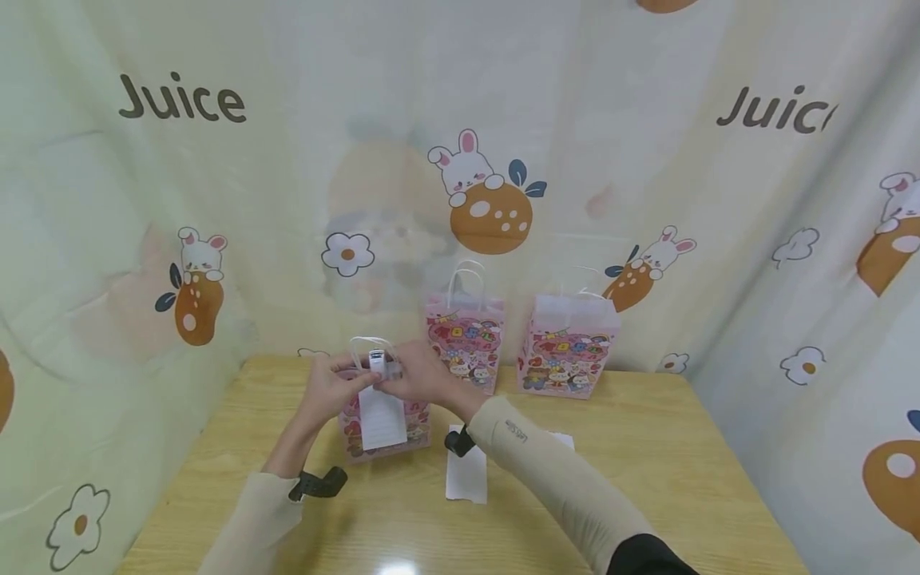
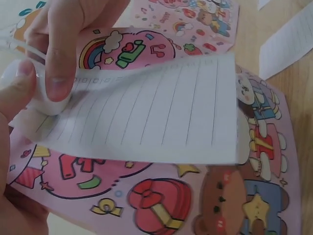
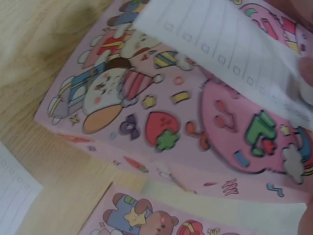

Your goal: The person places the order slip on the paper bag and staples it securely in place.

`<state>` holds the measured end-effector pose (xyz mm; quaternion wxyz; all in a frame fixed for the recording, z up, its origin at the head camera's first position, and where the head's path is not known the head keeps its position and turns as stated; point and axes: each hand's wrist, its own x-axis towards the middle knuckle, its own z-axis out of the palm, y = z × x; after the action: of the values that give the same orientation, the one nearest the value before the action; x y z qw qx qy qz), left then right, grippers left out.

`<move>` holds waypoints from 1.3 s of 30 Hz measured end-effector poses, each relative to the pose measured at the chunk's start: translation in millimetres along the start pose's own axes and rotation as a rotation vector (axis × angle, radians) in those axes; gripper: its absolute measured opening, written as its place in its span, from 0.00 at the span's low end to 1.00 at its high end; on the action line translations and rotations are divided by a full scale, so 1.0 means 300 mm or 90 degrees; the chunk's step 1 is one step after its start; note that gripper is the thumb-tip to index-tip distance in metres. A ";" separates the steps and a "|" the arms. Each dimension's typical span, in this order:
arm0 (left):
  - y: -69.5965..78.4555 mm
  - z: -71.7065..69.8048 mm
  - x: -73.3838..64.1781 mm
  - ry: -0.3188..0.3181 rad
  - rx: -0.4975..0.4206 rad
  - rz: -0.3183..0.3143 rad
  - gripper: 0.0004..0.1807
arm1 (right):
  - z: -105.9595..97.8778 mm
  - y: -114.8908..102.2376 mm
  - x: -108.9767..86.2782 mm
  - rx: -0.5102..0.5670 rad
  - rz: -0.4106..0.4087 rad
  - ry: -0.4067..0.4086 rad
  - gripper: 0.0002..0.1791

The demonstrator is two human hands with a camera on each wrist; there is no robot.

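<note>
Two hands (image 1: 329, 389) (image 1: 419, 372) — curled, pinching white device (image 1: 377, 362) against lined paper (image 1: 382, 421).

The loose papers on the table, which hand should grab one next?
Probably the right hand: the loose papers lie right of the front bag, by the right sleeve, while the left hand is farther left. Both hands are busy with the small white object, though.

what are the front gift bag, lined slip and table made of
Front gift bag: probably smooth printed paper, given its crisp folded edge. Lined slip: matte, apparently thin paper; it bends softly. Table: wood or wood-look laminate, slightly glossy; grain and bright reflection show.
</note>
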<state>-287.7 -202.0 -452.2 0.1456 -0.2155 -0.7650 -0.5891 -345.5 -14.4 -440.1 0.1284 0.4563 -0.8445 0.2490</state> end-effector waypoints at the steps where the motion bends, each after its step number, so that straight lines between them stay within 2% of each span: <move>1: 0.014 -0.001 0.000 -0.003 -0.002 0.006 0.09 | 0.001 -0.001 -0.001 -0.004 -0.004 0.012 0.11; 4: 0.039 -0.004 0.004 0.001 0.005 0.003 0.06 | 0.001 -0.002 0.000 -0.006 -0.018 0.043 0.13; 7: 0.047 -0.001 0.012 0.001 0.010 -0.014 0.06 | -0.005 0.001 0.003 0.020 -0.005 0.042 0.14; 9: 0.046 0.003 0.012 -0.004 0.017 -0.017 0.07 | -0.009 0.003 0.005 0.040 0.022 0.013 0.12; 12: 0.044 0.010 -0.001 -0.005 0.026 -0.009 0.08 | -0.013 0.001 0.008 0.042 0.052 -0.057 0.13; 14: 0.043 0.014 -0.013 0.014 0.030 0.000 0.07 | -0.015 -0.007 0.012 0.026 0.054 -0.089 0.17; 16: 0.042 0.020 -0.022 0.033 0.034 0.019 0.05 | -0.018 -0.019 0.014 0.001 0.049 -0.099 0.18; 21: 0.037 0.045 -0.030 0.067 0.061 0.085 0.06 | -0.023 -0.043 0.007 -0.063 0.046 -0.045 0.15; 24: 0.032 0.051 -0.035 0.079 0.074 0.114 0.07 | -0.014 -0.045 0.006 -0.061 0.054 -0.021 0.13; 27: 0.026 0.042 -0.043 0.100 0.078 0.129 0.06 | -0.003 -0.044 0.015 -0.050 0.059 -0.041 0.14; 29: 0.024 0.034 -0.045 0.100 0.071 0.130 0.05 | -0.006 -0.045 0.021 -0.052 0.069 -0.064 0.14; 32: 0.023 0.020 -0.047 0.086 0.050 0.113 0.02 | -0.019 -0.046 0.024 -0.068 0.076 -0.100 0.15; 35: 0.028 0.013 -0.045 0.065 0.038 0.083 0.03 | -0.042 -0.047 0.006 -0.069 0.101 -0.097 0.22; 37: 0.036 0.010 -0.043 0.066 0.040 0.050 0.06 | -0.057 -0.043 -0.013 -0.081 0.103 -0.067 0.29; 39: 0.045 0.007 -0.039 0.066 0.037 0.017 0.08 | -0.077 -0.041 -0.034 -0.118 0.073 -0.005 0.29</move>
<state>-270.8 -198.8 -447.0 0.1990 -0.1902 -0.7705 -0.5749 -329.9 -0.5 -421.4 0.1525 0.3947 -0.8891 0.1747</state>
